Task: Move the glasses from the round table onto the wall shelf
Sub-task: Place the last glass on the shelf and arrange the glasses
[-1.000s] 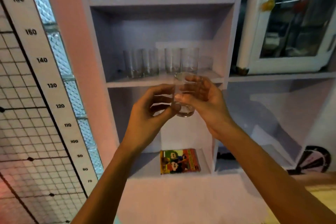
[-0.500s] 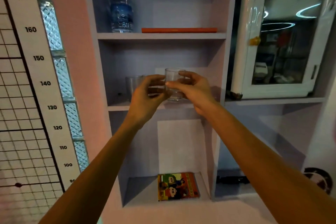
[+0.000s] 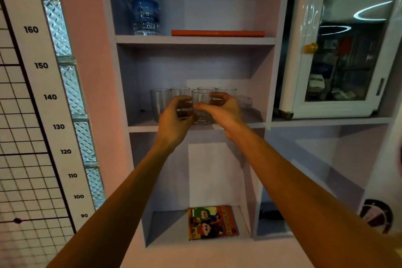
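Pale lilac wall shelf [image 3: 195, 126] fills the view, and its middle board serves as the landmark. On that board, near the front edge, a clear glass [image 3: 201, 107] stands upright between both hands. The left hand [image 3: 176, 119] curls around its left side, and the right hand [image 3: 224, 109] cups its right side, thumb against the glass; fingers loosely bent, whether they grip or merely touch cannot be told. Behind it, a row of other glasses [image 3: 159, 102] stands further back on the same board. One board up sit a water bottle [image 3: 145, 8] and an orange book [image 3: 217, 33]. Below, in the bottom compartment, lies a cartoon-covered book [image 3: 212, 222].
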